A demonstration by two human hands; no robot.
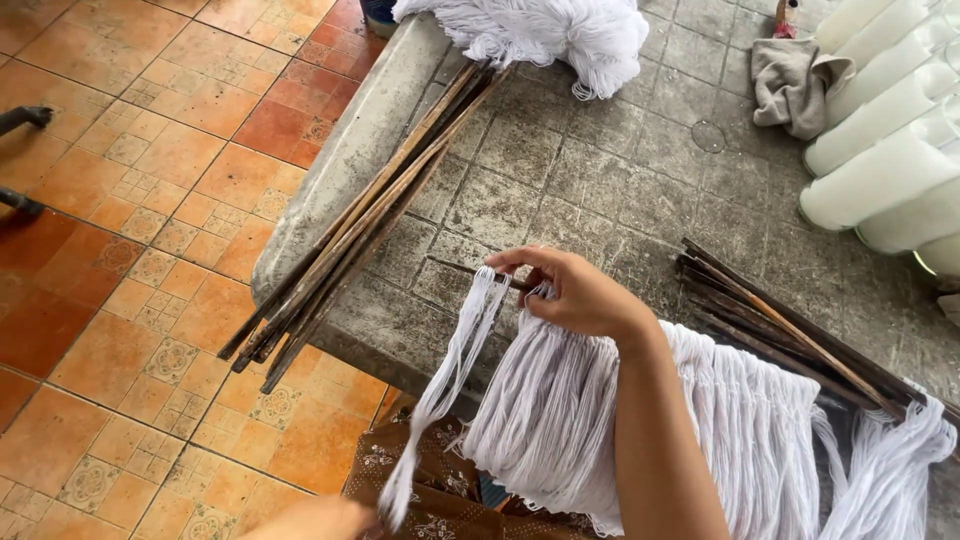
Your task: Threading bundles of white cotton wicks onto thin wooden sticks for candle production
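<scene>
Right hand on stick — white yarn to left hand

The yarn is soft white cotton-like thread, matt and stringy, hung in loose hanks; a fluffier heap of the same lies at the far edge. The sticks look like dark split wood or bamboo, dry and rough, dull brown. The worktop is grey concrete, coarse, stained and scored into squares. The floor is orange ceramic tile with a slight sheen. The rolls appear smooth, pale and faintly glossy. A rag is limp grey cloth.
</scene>
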